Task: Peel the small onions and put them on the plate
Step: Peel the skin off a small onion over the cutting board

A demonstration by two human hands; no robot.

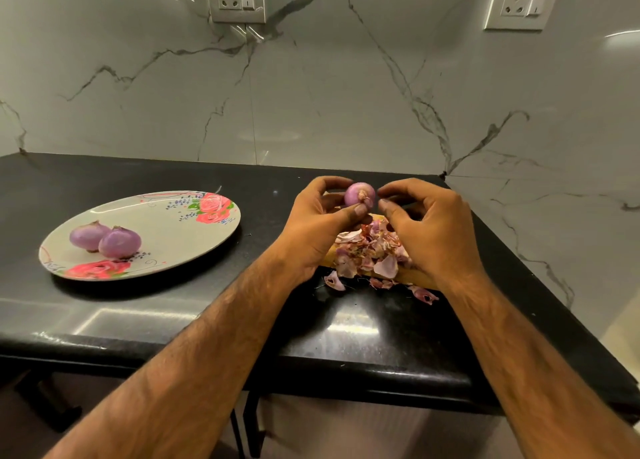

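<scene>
L hand (322,223) grips an onion (358,193) over the peel pile (370,250). R hand (429,230), fingers curled, sits just beside its root; can't tell if pinching. Two onions (119,243) on plate (166,223).

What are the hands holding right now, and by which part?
The left hand grips a small onion by its rounded sides; the right hand hovers at its root end, contact unclear.

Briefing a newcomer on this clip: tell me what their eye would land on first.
The left hand grips a purple small onion at centre above the black counter, the right hand poised close by its root end. Beneath them a heap of pink peels lies on a wooden board; at left a floral plate holds two peeled onions.
</scene>
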